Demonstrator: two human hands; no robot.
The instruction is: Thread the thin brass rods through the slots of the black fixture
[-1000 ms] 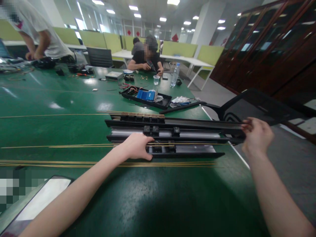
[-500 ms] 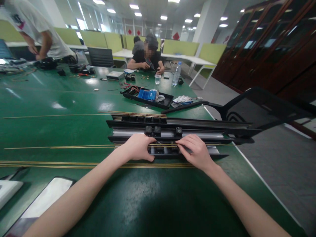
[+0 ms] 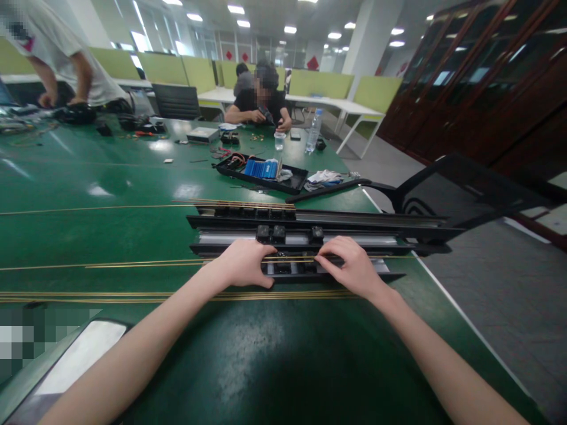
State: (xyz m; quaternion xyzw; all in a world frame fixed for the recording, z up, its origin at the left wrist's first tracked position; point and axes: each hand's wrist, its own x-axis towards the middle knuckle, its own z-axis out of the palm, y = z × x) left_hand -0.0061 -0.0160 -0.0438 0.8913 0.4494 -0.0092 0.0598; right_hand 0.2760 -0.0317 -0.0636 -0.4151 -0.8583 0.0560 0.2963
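Note:
My left hand (image 3: 243, 263) spans the nearest black rail (image 3: 392, 276), its thumb on the near edge and its fingers on the far side, beside small black blocks (image 3: 282, 265) set in the channel. Thin brass-coloured rods (image 3: 146, 263) run lengthwise over that rail and under my left wrist. With thumb and fingertips together, my right hand (image 3: 349, 264) pinches a rod above the blocks. Behind lies a second rail (image 3: 363, 242) with several black blocks (image 3: 316, 235) on it. More brass rods (image 3: 110, 296) rest on the table in front.
A third rail (image 3: 376, 221) lies farther back, near a black tray (image 3: 287, 184) with a blue finned part (image 3: 261, 169). White gloves (image 3: 325, 179), a bottle (image 3: 314, 133) and a cup (image 3: 279, 141) stand beyond. A chair (image 3: 478, 189) is at the right edge. Two people work across the table.
The view has shifted slightly. My right fingers have curled a little closer at the rod, while my left hand keeps its place on the rail.

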